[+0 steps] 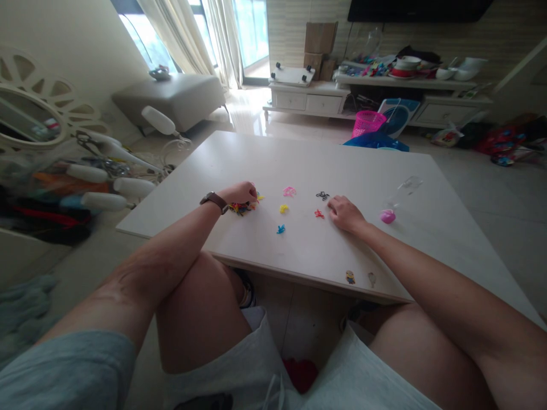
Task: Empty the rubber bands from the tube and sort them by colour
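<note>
On the white table, my left hand (244,192), with a watch on its wrist, reaches over a mixed pile of small coloured rubber bands (241,209). Its fingers are bent together at the pile's edge, and what they pinch is too small to make out. My right hand (345,213) rests on the tabletop with loosely bent fingers and nothing visible in them. Its fingertips lie beside the black bands (322,195) and the red bands (319,214). Between my hands are separate little groups of pink bands (289,192), yellow bands (284,209) and blue bands (280,229).
A pink round object (388,216) and a clear plastic container (409,183) sit on the right of the table (333,165). Near the front edge lie a yellow-and-blue cartoon figure (350,277) and a small pale item (371,279). A pink basket (366,122) stands beyond.
</note>
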